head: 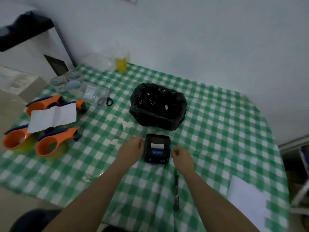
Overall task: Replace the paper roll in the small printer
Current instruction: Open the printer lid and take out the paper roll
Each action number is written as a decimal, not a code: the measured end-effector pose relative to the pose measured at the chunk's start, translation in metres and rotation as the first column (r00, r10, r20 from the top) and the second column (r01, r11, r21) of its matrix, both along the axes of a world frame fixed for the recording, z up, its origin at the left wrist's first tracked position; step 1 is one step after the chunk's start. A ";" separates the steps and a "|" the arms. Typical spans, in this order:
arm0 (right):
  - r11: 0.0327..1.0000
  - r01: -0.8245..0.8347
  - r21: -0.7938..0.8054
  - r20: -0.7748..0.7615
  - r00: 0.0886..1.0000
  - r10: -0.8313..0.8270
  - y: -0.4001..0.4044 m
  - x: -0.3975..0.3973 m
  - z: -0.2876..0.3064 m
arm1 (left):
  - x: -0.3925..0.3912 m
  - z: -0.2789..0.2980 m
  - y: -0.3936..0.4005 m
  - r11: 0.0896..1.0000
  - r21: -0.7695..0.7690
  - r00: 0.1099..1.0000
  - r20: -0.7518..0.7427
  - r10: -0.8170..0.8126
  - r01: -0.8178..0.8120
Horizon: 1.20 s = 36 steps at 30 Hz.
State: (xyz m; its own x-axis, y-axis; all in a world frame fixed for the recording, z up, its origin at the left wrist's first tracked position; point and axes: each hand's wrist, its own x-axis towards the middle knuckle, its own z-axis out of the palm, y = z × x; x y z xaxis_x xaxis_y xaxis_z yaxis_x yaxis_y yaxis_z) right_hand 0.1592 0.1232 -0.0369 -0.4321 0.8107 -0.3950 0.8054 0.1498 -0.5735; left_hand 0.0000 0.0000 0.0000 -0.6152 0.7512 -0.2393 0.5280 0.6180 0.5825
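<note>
A small black printer (157, 149) sits on the green checked tablecloth (217, 131), its lit display facing me. A white strip of paper (157, 145) shows at its slot. My left hand (131, 150) rests just left of the printer, fingers curled and close to its side. My right hand (181, 156) lies just right of it, fingers loosely curled with nothing seen in them. Whether either hand touches the printer is unclear.
A bin lined with a black bag (158, 106) stands behind the printer. Orange tape dispensers (50, 144) and a white sheet (53, 117) lie at left, scissors (106, 97) beyond. A pen (176, 191) and white paper (247, 196) lie at front right. A yellow bottle (121, 64) stands by the wall.
</note>
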 end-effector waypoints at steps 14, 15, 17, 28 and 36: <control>0.962 0.037 -0.269 0.055 0.998 -0.022 0.060 -0.031 -0.005 | 0.000 -0.016 0.005 0.999 0.042 1.000 0.024 -0.010 0.009; 0.950 0.041 -0.308 0.075 0.997 -0.019 0.064 -0.033 -0.005 | 0.000 -0.016 0.005 0.999 0.039 1.000 0.030 -0.009 0.007; 0.928 0.066 -0.367 0.086 0.996 -0.037 0.070 -0.036 -0.005 | -0.001 -0.014 0.006 0.999 0.042 0.999 0.045 0.001 -0.003; 0.872 0.161 -0.462 0.064 0.987 -0.148 0.067 -0.038 -0.010 | -0.013 -0.013 0.007 0.999 0.027 0.999 0.047 0.019 -0.021; 0.994 -0.034 -0.103 0.077 0.996 0.042 0.041 -0.028 0.000 | -0.010 -0.014 0.008 0.999 0.052 1.000 0.022 -0.015 0.014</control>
State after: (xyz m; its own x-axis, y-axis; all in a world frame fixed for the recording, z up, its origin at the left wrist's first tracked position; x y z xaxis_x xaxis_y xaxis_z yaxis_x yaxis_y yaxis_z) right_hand 0.1312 0.1640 -0.0371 -0.4260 0.7484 -0.5084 0.8435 0.1254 -0.5223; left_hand -0.0095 0.0078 -0.0139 -0.5995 0.7716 -0.2128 0.5233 0.5790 0.6253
